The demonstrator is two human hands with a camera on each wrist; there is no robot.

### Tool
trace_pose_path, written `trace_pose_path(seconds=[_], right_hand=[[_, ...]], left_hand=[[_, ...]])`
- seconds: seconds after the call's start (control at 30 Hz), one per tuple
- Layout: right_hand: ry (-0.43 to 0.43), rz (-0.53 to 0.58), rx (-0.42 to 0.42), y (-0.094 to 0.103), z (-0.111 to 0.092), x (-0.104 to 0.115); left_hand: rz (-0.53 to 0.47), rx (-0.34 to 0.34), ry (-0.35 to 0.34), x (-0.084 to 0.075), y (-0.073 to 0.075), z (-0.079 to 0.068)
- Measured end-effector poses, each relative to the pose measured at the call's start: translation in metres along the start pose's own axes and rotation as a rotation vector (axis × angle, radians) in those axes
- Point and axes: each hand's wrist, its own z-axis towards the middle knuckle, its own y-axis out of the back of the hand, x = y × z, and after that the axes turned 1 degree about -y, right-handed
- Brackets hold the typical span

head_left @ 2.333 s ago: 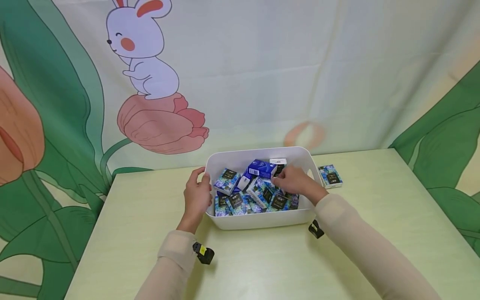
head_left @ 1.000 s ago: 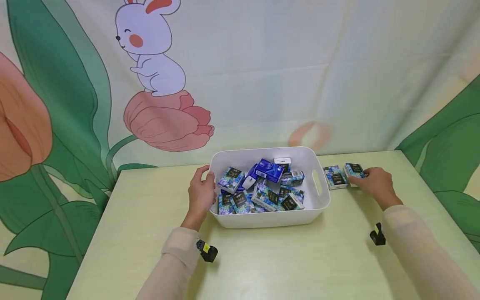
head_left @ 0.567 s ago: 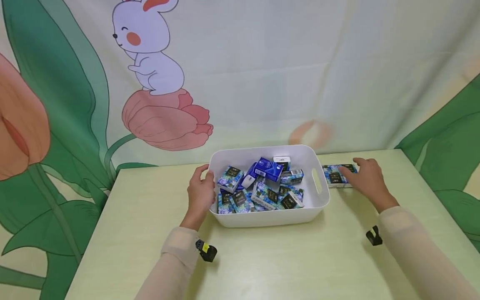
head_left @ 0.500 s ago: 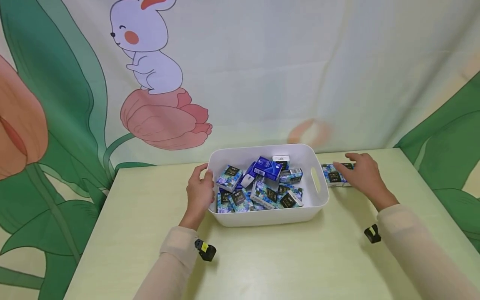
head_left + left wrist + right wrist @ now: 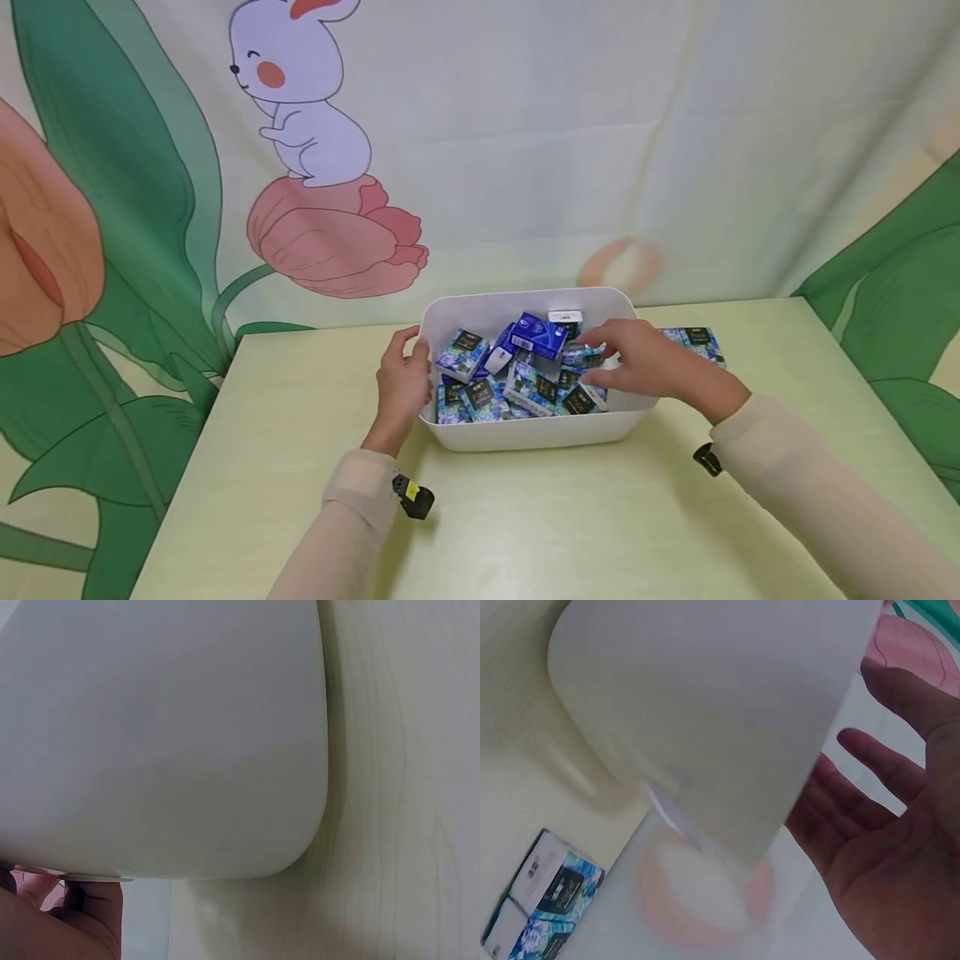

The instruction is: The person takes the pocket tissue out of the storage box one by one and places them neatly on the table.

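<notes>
A white plastic bin (image 5: 532, 437) stands on the table, loosely filled with small pocket tissue packs (image 5: 531, 388) in blue floral print with black labels. Plain dark blue packs (image 5: 538, 336) lie among them. My left hand (image 5: 402, 383) grips the bin's left end, fingers at the rim and handle slot; the left wrist view shows the curled hand (image 5: 71, 922) beside the bin wall. My right hand (image 5: 645, 358) hangs over the bin's right side, thumb and fingers apart above the packs. In the right wrist view the palm (image 5: 885, 855) shows nothing in it.
To the right of the bin, two floral packs (image 5: 699, 340) lie side by side on the table (image 5: 487, 525), partly behind the right forearm. A printed curtain (image 5: 487, 167) with a rabbit and flowers hangs right behind the table's back edge.
My right hand took a floral pack from the bin, set it beside the other on the right, let go, and moved back left over the bin. The left hand stayed at the bin.
</notes>
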Motion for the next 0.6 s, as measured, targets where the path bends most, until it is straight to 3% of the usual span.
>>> trace_pose_path(seconds=[0.3,0.47,0.6], right_hand=[[0.041,-0.065,0.269,-0.023,0.015,0.004],[-0.03,-0.068,0.379,-0.027,0.022,0.007],[-0.046,-0.124,0.418,-0.032,0.026,0.006]], left_hand=[[0.016,-0.005,-0.002,0.0,-0.001,0.001],[0.021,-0.014,0.003,-0.001,0.0,0.0],[0.03,-0.01,0.007,-0.001,-0.001,0.001]])
